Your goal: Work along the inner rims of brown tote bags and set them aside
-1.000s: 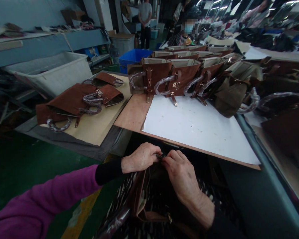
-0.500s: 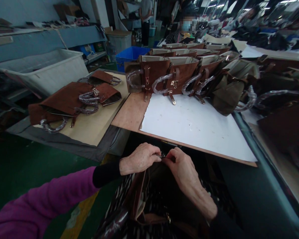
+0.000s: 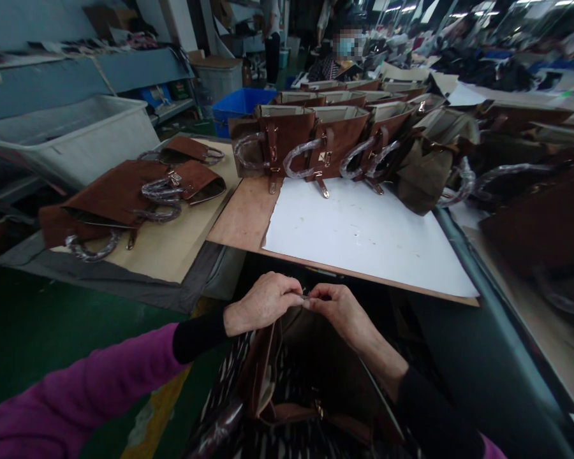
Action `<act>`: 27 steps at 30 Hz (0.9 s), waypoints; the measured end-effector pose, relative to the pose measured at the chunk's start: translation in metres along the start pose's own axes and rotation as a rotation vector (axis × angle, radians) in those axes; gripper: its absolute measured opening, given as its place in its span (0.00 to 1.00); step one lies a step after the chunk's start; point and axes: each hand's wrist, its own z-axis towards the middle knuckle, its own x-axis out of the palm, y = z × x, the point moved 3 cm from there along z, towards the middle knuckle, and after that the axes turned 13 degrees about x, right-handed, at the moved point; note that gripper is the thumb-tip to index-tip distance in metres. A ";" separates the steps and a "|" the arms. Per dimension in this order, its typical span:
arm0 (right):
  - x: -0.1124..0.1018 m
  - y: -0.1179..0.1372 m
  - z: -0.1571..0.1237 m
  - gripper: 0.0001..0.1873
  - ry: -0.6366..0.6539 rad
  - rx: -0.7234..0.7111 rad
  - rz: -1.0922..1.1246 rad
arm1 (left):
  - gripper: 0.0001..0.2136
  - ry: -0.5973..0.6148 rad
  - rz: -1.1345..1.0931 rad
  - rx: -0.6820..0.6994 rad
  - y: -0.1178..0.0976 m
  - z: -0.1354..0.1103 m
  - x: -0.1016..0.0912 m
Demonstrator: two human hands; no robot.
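A brown handbag (image 3: 259,366) lies open on my lap, its dark inside facing up and its far edge between my hands. My left hand (image 3: 264,302) is closed, thumb and fingers pinching a small part at that edge. Fingertip to fingertip with it, my right hand (image 3: 339,312) pinches the same spot. The exact piece between the fingertips is too small to make out. A plastic-wrapped handle (image 3: 220,428) of this bag hangs at the lower left, and a small metal fitting (image 3: 319,408) shows on its near strap.
Ahead, white paper (image 3: 358,236) covers a board, with rows of upright brown handbags (image 3: 342,150) behind it. More handbags (image 3: 110,188) lie on a left-hand stand. Beyond are a grey bin (image 3: 76,131), a blue crate (image 3: 242,105) and a masked person (image 3: 347,54).
The view has shifted slightly to the right. My fingertips have come closer together at the bag's edge, and my right hand lies flatter. Both hands keep their pinch.
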 end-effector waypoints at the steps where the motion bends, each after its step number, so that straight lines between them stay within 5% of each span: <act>1: 0.000 -0.001 0.000 0.06 0.006 0.001 0.014 | 0.09 -0.002 -0.002 -0.001 0.000 0.000 0.000; 6: -0.002 -0.010 -0.004 0.08 0.056 -0.019 0.100 | 0.09 0.010 -0.006 0.024 -0.002 0.000 0.002; 14: -0.009 -0.010 -0.013 0.12 -0.097 -0.144 -0.213 | 0.10 0.030 0.044 0.029 -0.004 0.001 0.002; 20: -0.014 -0.013 -0.021 0.13 0.003 -0.064 -0.142 | 0.09 0.033 0.034 0.027 -0.005 0.001 0.000; 24: -0.018 -0.021 -0.025 0.22 0.168 0.032 -0.073 | 0.09 0.012 0.017 0.003 -0.006 0.001 -0.002; 27: -0.022 -0.016 -0.027 0.33 0.104 -0.004 -0.155 | 0.09 0.008 0.005 -0.018 -0.007 -0.001 -0.002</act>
